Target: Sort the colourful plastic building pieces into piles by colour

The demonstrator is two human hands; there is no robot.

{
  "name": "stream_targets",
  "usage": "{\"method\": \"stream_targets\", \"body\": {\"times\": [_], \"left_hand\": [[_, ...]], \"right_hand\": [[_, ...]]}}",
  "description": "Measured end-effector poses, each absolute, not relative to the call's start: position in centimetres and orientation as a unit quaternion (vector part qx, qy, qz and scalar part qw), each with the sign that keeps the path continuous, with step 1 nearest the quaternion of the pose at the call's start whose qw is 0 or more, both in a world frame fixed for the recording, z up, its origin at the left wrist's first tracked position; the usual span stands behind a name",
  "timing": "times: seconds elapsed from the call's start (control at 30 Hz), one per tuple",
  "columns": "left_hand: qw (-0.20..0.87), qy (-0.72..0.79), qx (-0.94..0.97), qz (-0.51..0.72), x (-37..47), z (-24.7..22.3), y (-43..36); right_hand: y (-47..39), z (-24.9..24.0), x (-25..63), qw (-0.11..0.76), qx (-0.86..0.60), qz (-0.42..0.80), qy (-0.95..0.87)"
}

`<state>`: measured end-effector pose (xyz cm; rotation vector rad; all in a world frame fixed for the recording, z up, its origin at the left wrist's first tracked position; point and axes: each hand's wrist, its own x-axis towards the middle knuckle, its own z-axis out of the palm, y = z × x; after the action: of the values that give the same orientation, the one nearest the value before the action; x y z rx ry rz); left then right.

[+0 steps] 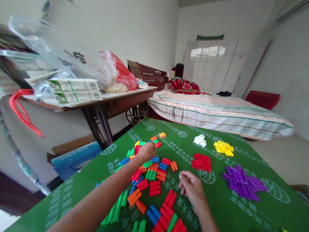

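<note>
"Your left grip [147, 152] reaches over the mixed-colour plastic pieces [154, 188] on the green-covered table [217, 211]; whether it pinches one, I cannot tell."

"And your right?"

"Your right grip [189, 184] is loosely curled just beside them; whether it holds anything, I cannot tell either."

"What lies beyond?"

"To your right, a red pile [202, 162], white pile [200, 140], yellow pile [224, 148] and purple pile [241, 183]; past the table, a bed [217, 109]."

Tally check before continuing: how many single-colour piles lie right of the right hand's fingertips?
4: white pile and yellow pile farthest, red pile nearer, purple pile nearest. A yellow bit at the bottom edge may be another, cut off.
</note>
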<state>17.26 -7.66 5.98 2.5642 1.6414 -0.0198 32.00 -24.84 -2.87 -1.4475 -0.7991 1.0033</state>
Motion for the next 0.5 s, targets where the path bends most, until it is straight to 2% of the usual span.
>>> {"method": "stream_targets", "body": {"times": [0.5], "left_hand": [[0.075, 0.603, 0.794, 0.018, 20.1, 4.5, -4.1]], "right_hand": [[-24.9, -3.0, 32.1, 0.567, -0.617, 0.427, -0.34]]}}
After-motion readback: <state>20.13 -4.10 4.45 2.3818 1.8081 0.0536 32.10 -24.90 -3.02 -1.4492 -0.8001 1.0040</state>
